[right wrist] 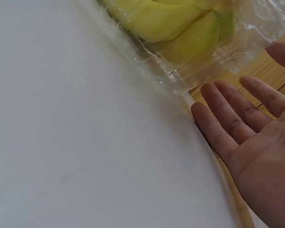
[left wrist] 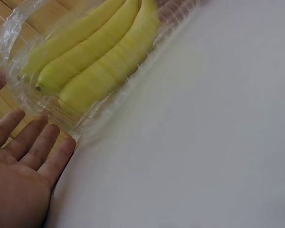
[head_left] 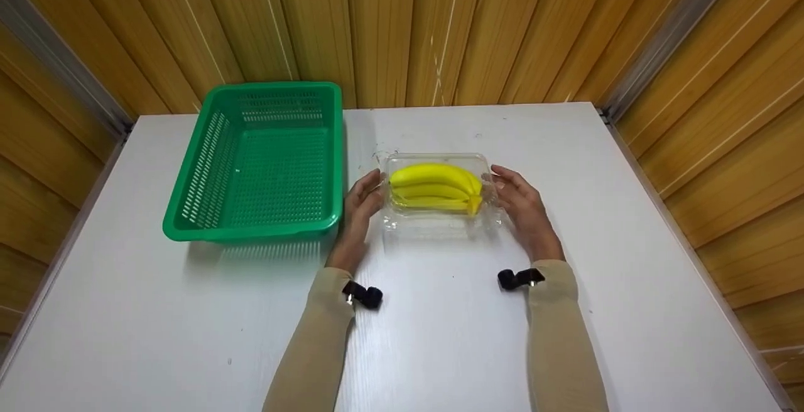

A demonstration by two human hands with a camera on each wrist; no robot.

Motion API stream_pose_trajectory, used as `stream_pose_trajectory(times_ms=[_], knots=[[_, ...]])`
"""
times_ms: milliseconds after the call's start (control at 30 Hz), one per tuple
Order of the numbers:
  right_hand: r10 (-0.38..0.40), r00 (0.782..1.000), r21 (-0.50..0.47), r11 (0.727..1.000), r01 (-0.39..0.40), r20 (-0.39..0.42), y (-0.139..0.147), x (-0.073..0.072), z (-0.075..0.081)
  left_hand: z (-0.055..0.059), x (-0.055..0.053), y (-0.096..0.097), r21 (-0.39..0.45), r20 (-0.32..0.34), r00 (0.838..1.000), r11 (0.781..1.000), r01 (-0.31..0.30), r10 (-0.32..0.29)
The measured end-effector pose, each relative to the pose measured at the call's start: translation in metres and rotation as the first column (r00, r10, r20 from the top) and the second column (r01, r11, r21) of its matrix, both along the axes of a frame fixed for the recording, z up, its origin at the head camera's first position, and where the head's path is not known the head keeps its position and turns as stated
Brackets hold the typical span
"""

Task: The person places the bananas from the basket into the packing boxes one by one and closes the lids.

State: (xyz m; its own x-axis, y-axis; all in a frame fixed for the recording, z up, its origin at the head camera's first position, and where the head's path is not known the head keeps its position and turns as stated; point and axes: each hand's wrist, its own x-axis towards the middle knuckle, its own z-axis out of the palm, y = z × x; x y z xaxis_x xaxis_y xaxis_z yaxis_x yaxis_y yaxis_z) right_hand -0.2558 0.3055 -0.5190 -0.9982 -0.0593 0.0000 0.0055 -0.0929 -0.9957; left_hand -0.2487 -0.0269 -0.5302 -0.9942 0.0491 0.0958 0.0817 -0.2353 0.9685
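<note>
A clear plastic clamshell box (head_left: pixel 433 159) lies on the white table with a bunch of yellow bananas (head_left: pixel 436 179) inside, the stem end toward the right. To its left is my left hand (head_left: pixel 363 211), its fingers extended and spread near the box's side. In the left wrist view the left fingertips (left wrist: pixel 66 145) stop just short of the plastic. My right hand (head_left: pixel 524 211) flanks the opposite side. The right wrist view has the right palm turned toward the box, its fingers (right wrist: pixel 211 126) stretched out and holding nothing.
A green plastic basket (head_left: pixel 333 167) with slotted walls stands left of the box, close by my left hand. The white table (head_left: pixel 440 336) runs back to a wood-panelled wall (head_left: pixel 402 29), with panels on both sides too. Each sleeved wrist carries a small black camera.
</note>
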Motion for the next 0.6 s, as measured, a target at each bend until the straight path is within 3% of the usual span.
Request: stream_pose_trajectory(times_ms=[367,600], knots=[[0.162,0.984,0.005,0.987,-0.163,0.071,0.014,0.014,0.002,-0.003,0.017,-0.005,0.005,0.034,0.996,0.997,0.082,-0.082],[0.211,0.973,0.013,0.977,-0.213,0.091,0.016,0.017,0.006,-0.001,0.023,-0.007,0.005,0.028,0.995,0.995,0.097,-0.097]])
